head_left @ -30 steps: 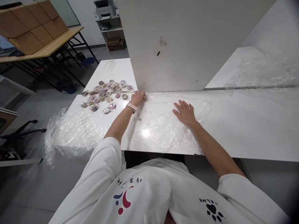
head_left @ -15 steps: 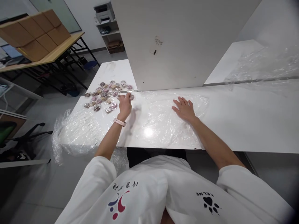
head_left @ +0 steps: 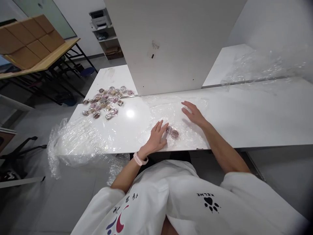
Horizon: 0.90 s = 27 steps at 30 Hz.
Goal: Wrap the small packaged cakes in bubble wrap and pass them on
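Observation:
A clear plastic sheet [head_left: 168,112] lies flat on the white table in front of me. Near its front edge rest small round brown-and-pink wrapped pieces [head_left: 174,133], which look like two. Just left of them is my left hand [head_left: 156,137], fingers stretched and apart, its fingertips close to the nearer piece; whether they touch it I cannot tell. My right hand [head_left: 195,115] hovers over or rests on the right part of the sheet, open with nothing in it. On the table's left lies a loose pile of similar wrapped pieces [head_left: 105,101] in brown, pink and cream.
Bubble wrap [head_left: 78,138] drapes over the table's front left edge. A tall white panel [head_left: 166,49] stands behind the sheet. More clear film [head_left: 264,68] lies at the back right. Cardboard boxes [head_left: 34,40] stand on a wooden table at the far left.
My left hand has moved from the pile towards me and right, and wrapped pieces now lie on the sheet beside it. My right hand stays over the sheet. The view has shifted slightly.

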Each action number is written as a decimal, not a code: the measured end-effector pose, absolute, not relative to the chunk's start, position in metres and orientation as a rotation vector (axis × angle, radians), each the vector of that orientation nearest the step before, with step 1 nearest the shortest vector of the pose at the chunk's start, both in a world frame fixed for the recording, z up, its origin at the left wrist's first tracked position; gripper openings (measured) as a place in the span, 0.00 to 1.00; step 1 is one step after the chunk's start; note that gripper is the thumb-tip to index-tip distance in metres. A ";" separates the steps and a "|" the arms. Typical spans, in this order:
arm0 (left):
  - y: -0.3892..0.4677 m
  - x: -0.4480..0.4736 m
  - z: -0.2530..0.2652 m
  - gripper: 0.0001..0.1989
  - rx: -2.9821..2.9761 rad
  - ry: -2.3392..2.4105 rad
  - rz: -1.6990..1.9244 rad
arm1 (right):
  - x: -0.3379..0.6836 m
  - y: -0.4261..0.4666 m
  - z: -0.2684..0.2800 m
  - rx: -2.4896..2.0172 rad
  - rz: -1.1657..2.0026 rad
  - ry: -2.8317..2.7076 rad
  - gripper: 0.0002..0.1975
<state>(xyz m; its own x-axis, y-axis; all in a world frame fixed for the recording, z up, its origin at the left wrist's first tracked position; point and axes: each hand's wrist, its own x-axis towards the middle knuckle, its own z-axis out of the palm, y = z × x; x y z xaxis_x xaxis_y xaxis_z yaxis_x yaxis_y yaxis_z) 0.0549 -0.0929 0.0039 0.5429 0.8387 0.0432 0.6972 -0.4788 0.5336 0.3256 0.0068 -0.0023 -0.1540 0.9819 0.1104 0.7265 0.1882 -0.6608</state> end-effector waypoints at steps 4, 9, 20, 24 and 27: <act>-0.130 0.011 -0.001 0.33 2.356 1.194 0.448 | 0.346 -0.098 -0.003 -1.328 0.615 -2.185 0.31; -0.149 -0.010 -0.020 0.07 2.353 1.300 0.627 | 0.342 -0.178 -0.035 -1.420 0.379 -2.034 0.12; -0.076 -0.009 0.046 0.10 2.089 1.492 0.577 | 0.357 -0.113 0.028 -1.651 0.634 -1.967 0.13; -0.004 0.009 0.048 0.10 2.317 1.592 0.302 | 0.363 -0.048 0.030 -1.706 0.674 -2.030 0.15; 0.038 0.027 0.042 0.10 2.473 1.652 0.127 | 0.360 -0.006 0.028 -1.819 0.495 -2.078 0.18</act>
<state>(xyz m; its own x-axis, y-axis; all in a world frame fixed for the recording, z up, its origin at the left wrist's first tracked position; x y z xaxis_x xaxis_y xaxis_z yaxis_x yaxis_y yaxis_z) 0.0268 0.0383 0.0425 0.3845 0.9229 -0.0206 0.9089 -0.3745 0.1836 0.3601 -0.0059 0.0279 -0.1269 0.9917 0.0223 0.8753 0.1225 -0.4678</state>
